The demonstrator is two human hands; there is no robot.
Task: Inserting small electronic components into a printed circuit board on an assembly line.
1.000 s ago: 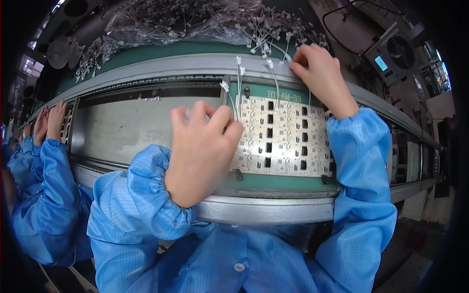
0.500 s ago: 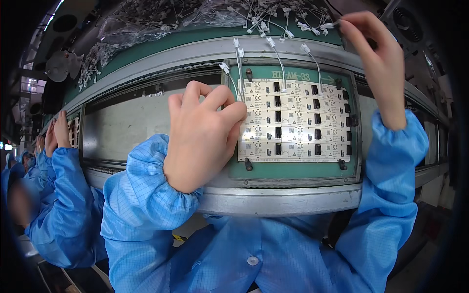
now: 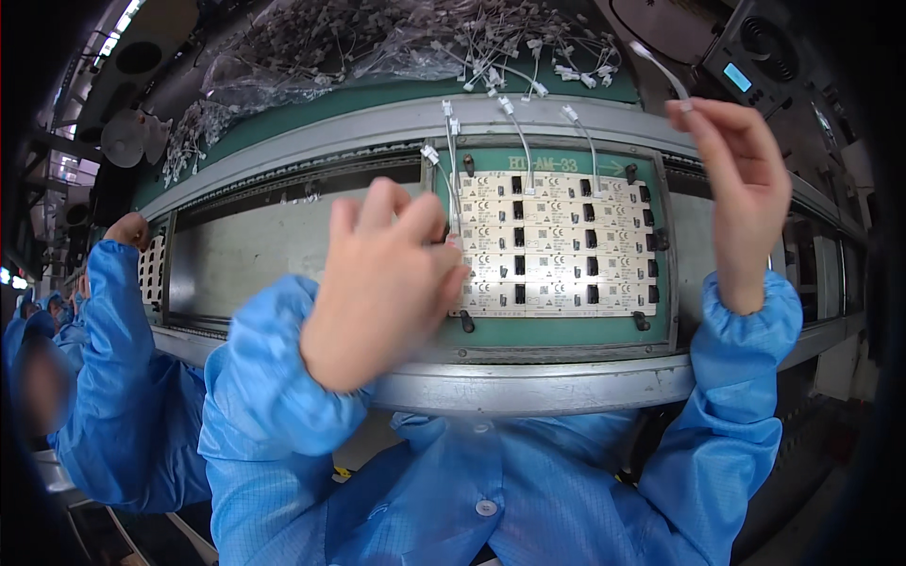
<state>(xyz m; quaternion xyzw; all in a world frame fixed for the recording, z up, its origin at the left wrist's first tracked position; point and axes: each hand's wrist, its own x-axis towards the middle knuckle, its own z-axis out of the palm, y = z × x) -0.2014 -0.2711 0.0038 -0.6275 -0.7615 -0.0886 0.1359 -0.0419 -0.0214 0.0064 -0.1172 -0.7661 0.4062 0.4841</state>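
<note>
A panel of white circuit boards [image 3: 557, 241] with black components lies in a green fixture [image 3: 538, 332]. My left hand [image 3: 377, 283] is over the panel's left edge with its fingers bent and pinched together. White cables [image 3: 454, 179] run down to its fingertips, which hide whatever they grip. More short white cables with plugs stand up along the panel's top row, including one at the middle [image 3: 521, 141] and one further right [image 3: 587, 151]. Raised beyond the panel's right side, my right hand [image 3: 741, 160] pinches a white cable [image 3: 668, 71] by one end, its other end pointing up and left.
Metal rails [image 3: 538, 385] border the line in front and behind. Loose white cables [image 3: 510, 57] and clear plastic bags [image 3: 406, 58] are heaped beyond the back rail. At far left, a co-worker's blue sleeve [image 3: 118, 311] reaches to another panel. A dark device with a lit screen [image 3: 737, 76] stands far right.
My right hand has drawn back from the cable heap, now with a white cable in its fingers. My left hand has moved down the panel's left edge. The co-worker's hand has closed.
</note>
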